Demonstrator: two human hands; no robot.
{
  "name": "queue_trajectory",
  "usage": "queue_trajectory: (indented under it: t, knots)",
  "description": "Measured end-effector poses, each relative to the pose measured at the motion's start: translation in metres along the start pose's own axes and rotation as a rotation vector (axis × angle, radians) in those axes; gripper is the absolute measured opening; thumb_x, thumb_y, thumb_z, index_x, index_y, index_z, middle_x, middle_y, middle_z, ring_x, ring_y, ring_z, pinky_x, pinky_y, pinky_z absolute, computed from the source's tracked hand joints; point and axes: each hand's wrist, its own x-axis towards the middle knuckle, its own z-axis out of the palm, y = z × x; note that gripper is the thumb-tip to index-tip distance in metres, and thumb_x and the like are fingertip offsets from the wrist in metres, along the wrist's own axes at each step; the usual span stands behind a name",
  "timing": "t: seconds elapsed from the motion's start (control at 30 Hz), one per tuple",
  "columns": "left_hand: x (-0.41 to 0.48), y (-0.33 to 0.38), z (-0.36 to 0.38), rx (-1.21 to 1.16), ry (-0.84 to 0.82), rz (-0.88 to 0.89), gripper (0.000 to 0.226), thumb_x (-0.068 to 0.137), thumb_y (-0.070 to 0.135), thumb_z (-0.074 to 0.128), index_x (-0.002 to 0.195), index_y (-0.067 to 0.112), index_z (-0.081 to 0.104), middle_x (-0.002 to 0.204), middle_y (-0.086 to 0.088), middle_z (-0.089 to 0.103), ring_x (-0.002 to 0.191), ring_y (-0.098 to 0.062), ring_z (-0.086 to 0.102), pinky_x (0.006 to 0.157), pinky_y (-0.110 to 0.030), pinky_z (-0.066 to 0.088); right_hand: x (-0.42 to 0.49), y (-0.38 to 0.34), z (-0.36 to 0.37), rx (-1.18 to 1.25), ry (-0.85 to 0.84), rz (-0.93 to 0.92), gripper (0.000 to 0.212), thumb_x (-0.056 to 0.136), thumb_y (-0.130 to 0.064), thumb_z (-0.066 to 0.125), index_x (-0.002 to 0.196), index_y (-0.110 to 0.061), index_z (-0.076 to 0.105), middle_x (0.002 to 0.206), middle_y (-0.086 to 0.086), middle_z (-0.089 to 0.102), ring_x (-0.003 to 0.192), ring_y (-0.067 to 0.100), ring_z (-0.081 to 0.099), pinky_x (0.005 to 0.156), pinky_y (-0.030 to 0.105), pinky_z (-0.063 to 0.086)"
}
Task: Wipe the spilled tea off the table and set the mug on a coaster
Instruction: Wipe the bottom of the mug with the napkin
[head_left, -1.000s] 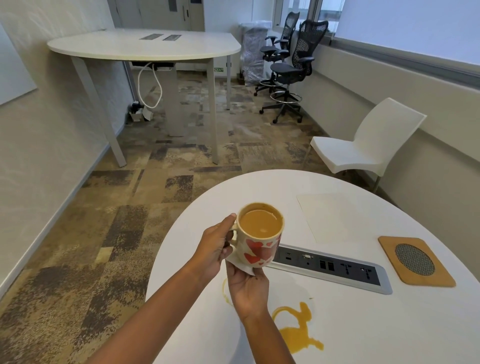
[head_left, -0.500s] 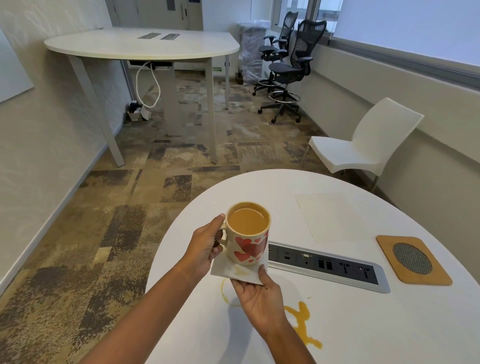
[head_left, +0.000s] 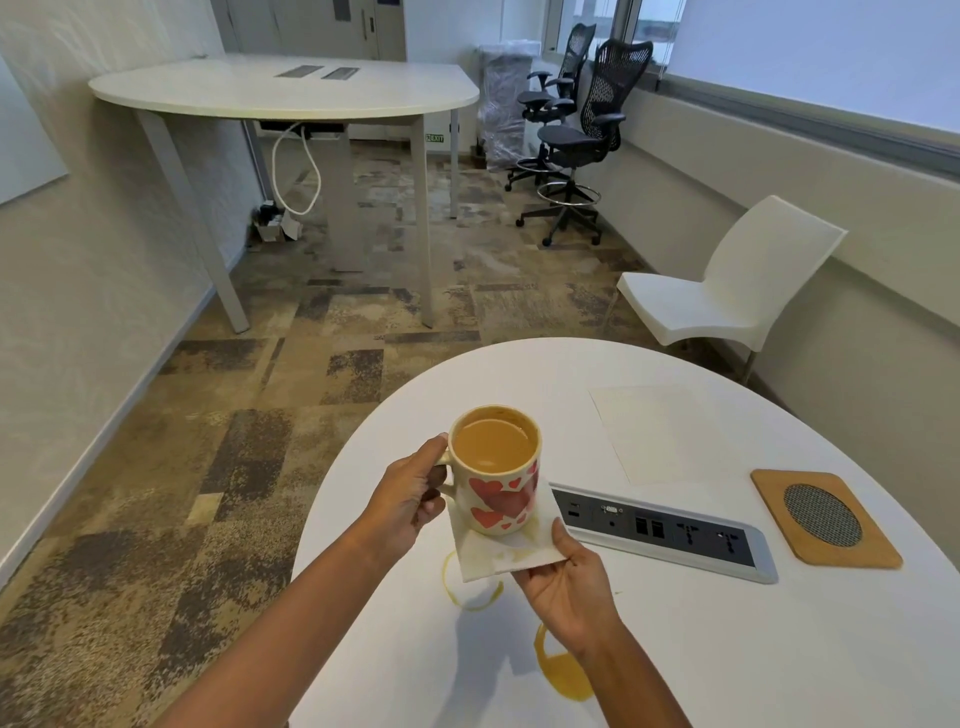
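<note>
Tilting the full cream heart-printed mug (head_left: 500, 493) at lower centre, handle gripped by the left hand (head_left: 410, 496), risks slopping tea (head_left: 493, 441) past the stained white napkin (head_left: 511, 553) pinched in the right hand (head_left: 571, 587).

- Patchy brown-and-beige carpet floor (head_left: 249, 467) runs to a pale textured left wall (head_left: 78, 260).
- A tall white half-round table on grey legs (head_left: 280, 88) stands against that wall, with a white looped cable (head_left: 296, 171) hanging beneath it.
- Two black mesh office chairs (head_left: 587, 135) stand near a plastic-wrapped upright object (head_left: 501, 98).
- A white moulded plastic chair (head_left: 727, 291) stands below the wide frosted window (head_left: 831, 52), which gives soft daylight.
- Grey doors (head_left: 322, 26) close the far end.
</note>
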Motion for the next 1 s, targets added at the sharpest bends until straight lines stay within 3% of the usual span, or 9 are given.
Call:
queue_trajectory:
  t: [0.4,0.57,0.73,0.87,1.0]
  knots:
    - [-0.001,-0.004,-0.001,0.0,-0.039,-0.033,0.057,0.089,0.034,0.055,0.036,0.022,0.038,0.03,0.008,0.035,0.027,-0.004,0.027,0.024,-0.01,0.016,0.005,-0.014,0.001,-0.011,-0.032,-0.061,0.036,0.099,-0.023,0.029,0.106,-0.002,0.058,0.088,0.019,0.075,0.077,0.031,0.073,0.065,0.048,0.058]
    - [0.0,-0.005,0.001,-0.03,-0.077,-0.048,0.065,0.088,0.034,0.056,0.026,0.016,0.047,0.031,0.008,0.036,0.028,-0.004,0.025,0.03,-0.012,0.021,0.009,-0.011,0.009,-0.005,-0.045,-0.021,0.039,0.099,-0.029,0.027,0.115,-0.007,0.056,0.106,0.02,0.066,0.102,0.034,0.057,0.074,0.052,0.054]
    - [-0.001,-0.003,0.001,-0.036,-0.07,-0.053,0.065,0.086,0.034,0.058,0.025,0.015,0.046,0.031,0.008,0.036,0.027,-0.004,0.025,0.028,-0.012,0.02,0.014,-0.005,0.017,-0.021,-0.097,0.03,0.04,0.097,-0.033,0.033,0.116,-0.006,0.057,0.105,0.021,0.067,0.103,0.037,0.056,0.071,0.051,0.057]
    - [-0.002,-0.001,0.001,-0.022,-0.062,-0.051,0.064,0.087,0.033,0.058,0.026,0.017,0.046,0.03,0.008,0.035,0.027,-0.004,0.025,0.026,-0.011,0.021,0.02,0.005,0.02,0.041,-0.115,0.037,0.039,0.088,-0.031,0.044,0.118,-0.008,0.056,0.115,0.022,0.06,0.105,0.039,0.054,0.076,0.054,0.054]
    - [-0.002,0.002,0.0,-0.027,-0.04,-0.036,0.052,0.087,0.03,0.058,0.037,0.02,0.045,0.031,0.008,0.035,0.027,-0.004,0.025,0.028,-0.012,0.018,0.031,0.009,0.017,0.048,-0.083,0.044,0.041,0.096,-0.036,0.037,0.123,-0.008,0.052,0.115,0.02,0.061,0.106,0.037,0.054,0.077,0.051,0.055]
